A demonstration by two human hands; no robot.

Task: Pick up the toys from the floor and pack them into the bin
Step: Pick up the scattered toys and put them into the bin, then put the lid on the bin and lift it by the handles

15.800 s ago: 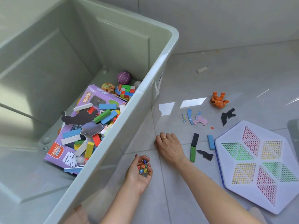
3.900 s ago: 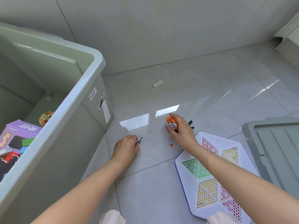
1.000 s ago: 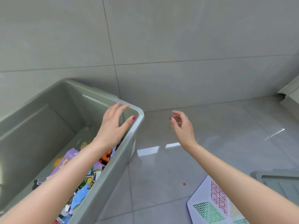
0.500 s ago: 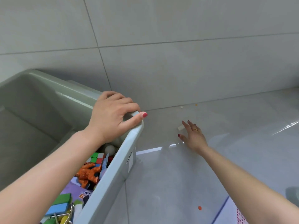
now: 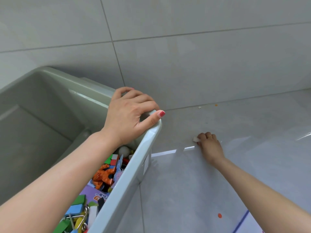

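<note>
While the left hand (image 5: 129,115) braces on the far corner of the bin (image 5: 124,187), its fingers curled over the rim and the thumb laid flat along the edge, the right hand (image 5: 209,145) is stretched out to the floor (image 5: 185,182) well apart from the bin, fingers bent down and closed round a small pale block (image 5: 195,139) that pokes out just past the fingertips on the bin side. Only that one end of the block shows; how much of it sits under the fingers I cannot tell, so the grip looks more like a fingertip pinch than a full hold. To do this step well, the fingers should draw the block further into the palm before lifting, since a smooth piece on glossy tile would likely slip out of a shallow pinch. Keeping the left hand clamped where it is gives a steady prop for the long reach. The carry should then go up and over the rim beside the left thumb, with the drop made above the toys already piled below that hand: an orange figure (image 5: 104,177), coloured blocks (image 5: 79,201) and a purple box (image 5: 91,193). A small orange dot (image 5: 219,215) lies on the floor nearer the person than the right wrist, and tiny specks (image 5: 199,107) sit beyond the fingertips by the wall (image 5: 168,47); they probably want collecting next.
</note>
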